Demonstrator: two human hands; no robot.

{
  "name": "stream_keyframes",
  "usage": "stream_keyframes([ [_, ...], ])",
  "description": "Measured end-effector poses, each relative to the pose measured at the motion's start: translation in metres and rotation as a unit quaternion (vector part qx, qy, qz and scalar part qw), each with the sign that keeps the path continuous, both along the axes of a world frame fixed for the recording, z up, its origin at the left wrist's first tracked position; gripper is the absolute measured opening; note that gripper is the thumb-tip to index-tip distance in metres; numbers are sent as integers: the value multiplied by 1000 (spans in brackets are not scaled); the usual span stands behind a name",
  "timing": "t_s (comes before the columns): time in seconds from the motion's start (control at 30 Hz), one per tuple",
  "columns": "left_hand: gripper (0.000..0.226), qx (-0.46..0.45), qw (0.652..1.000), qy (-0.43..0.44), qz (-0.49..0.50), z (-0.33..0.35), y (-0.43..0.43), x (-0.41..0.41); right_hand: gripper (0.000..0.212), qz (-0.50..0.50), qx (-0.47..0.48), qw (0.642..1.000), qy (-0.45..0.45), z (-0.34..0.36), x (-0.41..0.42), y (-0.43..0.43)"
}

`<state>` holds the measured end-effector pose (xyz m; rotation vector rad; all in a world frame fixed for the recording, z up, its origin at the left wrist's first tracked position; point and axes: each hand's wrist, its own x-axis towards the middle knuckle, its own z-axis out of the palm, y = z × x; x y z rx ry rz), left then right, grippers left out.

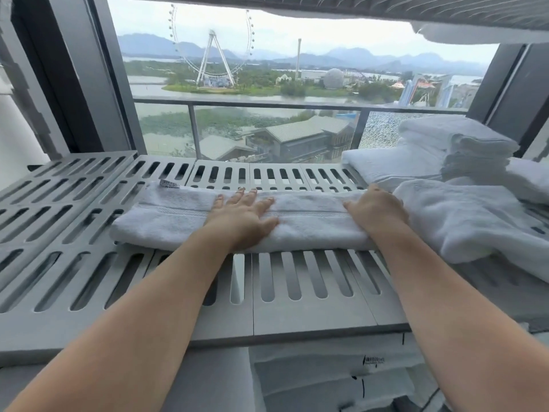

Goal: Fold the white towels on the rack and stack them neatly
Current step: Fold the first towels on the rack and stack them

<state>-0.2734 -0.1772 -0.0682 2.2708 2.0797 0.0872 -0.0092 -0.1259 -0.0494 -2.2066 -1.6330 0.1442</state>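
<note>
Currently listed: one white towel (pixel 178 215), folded to a long strip, lying across the slatted rack (pixel 89 263). Left grip (pixel 243 215): flat, fingers spread, pressing mid-strip. Right grip (pixel 375 208): on the right end; fingers hidden, hold unclear. Handling, judged: soft, light, limp; take by both ends. Folded stack (pixel 454 141): far right.

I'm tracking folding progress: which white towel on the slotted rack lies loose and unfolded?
The crumpled white towel heaped at far right; the long folded white towel at centre lies flat, the stacked white towels sit behind it.
</note>
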Motion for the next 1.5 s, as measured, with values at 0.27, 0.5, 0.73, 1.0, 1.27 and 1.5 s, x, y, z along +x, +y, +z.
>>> stream_keyframes([
  [0.27, 52, 2, 995, 46, 93, 35, 8, 32, 49, 55, 5, 995, 83, 7, 8, -6],
  [0.5, 80, 13, 1000, -8, -13, 0, 10, 81, 47, 83, -47, 939, 330, 19, 42, 0],
  [0.73, 94, 21, 1000, 2, -5, -5, 15, 81, 77, 184, -210, 640, 716, 40, 43, -20],
  [1.0, 94, 43, 998, -46, -9, -6, 11, 78, 68, 183, 15, 503, 844, 6, -4, -51],
  [1.27, 61, 78, 970, -191, -128, 9, 26, 99, 51, 247, 124, 667, 692, -8, -23, -68],
  [1.5, 63, -1, 993, -58, -102, 1, 34, 112, 8, 54, 150, 807, 568, -19, -23, -52],
])
